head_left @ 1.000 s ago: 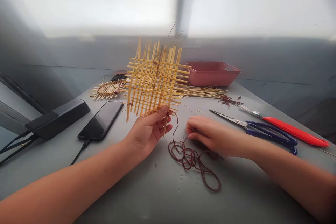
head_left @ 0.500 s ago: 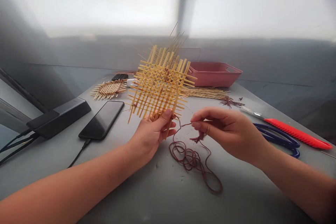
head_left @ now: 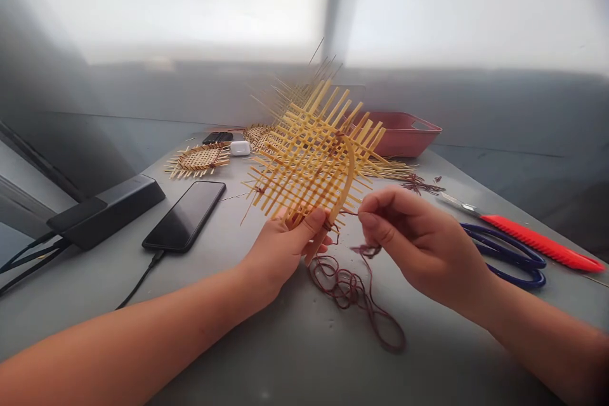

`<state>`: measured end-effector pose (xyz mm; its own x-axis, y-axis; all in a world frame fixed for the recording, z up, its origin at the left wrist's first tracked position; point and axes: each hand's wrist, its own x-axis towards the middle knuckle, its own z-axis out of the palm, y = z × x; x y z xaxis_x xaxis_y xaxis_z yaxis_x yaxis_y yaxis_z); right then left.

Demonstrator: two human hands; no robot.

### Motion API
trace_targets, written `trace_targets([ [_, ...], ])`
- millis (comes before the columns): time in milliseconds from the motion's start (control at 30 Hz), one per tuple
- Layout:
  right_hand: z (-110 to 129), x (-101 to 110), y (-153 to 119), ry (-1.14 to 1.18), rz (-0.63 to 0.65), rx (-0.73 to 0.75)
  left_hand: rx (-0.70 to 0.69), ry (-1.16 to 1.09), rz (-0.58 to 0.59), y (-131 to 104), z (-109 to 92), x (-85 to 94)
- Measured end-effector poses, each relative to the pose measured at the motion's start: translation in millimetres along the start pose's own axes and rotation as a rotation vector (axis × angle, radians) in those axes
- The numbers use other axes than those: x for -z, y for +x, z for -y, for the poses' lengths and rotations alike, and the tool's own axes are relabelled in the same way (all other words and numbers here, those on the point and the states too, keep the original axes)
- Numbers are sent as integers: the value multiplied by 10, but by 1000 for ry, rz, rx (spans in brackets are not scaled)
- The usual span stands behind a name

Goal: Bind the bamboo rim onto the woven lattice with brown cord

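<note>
My left hand (head_left: 290,238) is closed on the lower edge of a woven bamboo-strip panel (head_left: 309,171), thumb in front. A curved flat strip (head_left: 349,181) runs along the panel's right side and passes under that thumb. Brown cord ties show near the panel's top right and left corners. To the right, my right hand (head_left: 419,241) pinches a brown cord, which stretches from its fingertips to the panel edge beside my left thumb. The rest of the cord (head_left: 349,288) lies in loose loops on the table below.
Left are a black phone (head_left: 185,216) with a cable and a black box (head_left: 107,209). Behind stand a smaller woven piece (head_left: 200,158), a white case (head_left: 240,148) and a pink basket (head_left: 404,133). A red-handled knife (head_left: 542,241) and blue-handled scissors (head_left: 509,254) lie right.
My left hand has moved slightly right and turned the panel clockwise, baring more of the curved strip. My right hand has shifted a little right, still pinching the cord.
</note>
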<state>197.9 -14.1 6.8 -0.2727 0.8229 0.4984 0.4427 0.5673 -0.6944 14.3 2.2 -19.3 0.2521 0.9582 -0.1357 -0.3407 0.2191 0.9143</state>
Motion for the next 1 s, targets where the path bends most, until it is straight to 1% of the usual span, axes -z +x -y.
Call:
trace_targets([
  [67,37,-12,-8,-108,-37,26,-3,35,3,-20,-12,-15],
  [167,81,-23,-32,-290,-78,121,-7,28,9,-37,-23,-41],
  [300,102,-32,-61,-434,-83,264,10,-35,0,-45,-30,-65],
  [400,102,-38,-75,-468,-79,324,21,-29,1,-56,-41,-74],
  [600,99,-43,-82,-510,-77,318,-52,-19,43,-60,-41,-80],
  [700,109,-48,-69,-517,-69,308,-91,-1,92,-52,-22,-75],
  [800,120,-54,-54,-519,-52,314,-114,79,159,-48,-2,-58],
  [933,109,-60,-53,-530,-64,369,-207,201,264,-34,28,-23],
  [1000,94,-64,-66,-541,-84,397,-230,206,279,-21,50,-8],
])
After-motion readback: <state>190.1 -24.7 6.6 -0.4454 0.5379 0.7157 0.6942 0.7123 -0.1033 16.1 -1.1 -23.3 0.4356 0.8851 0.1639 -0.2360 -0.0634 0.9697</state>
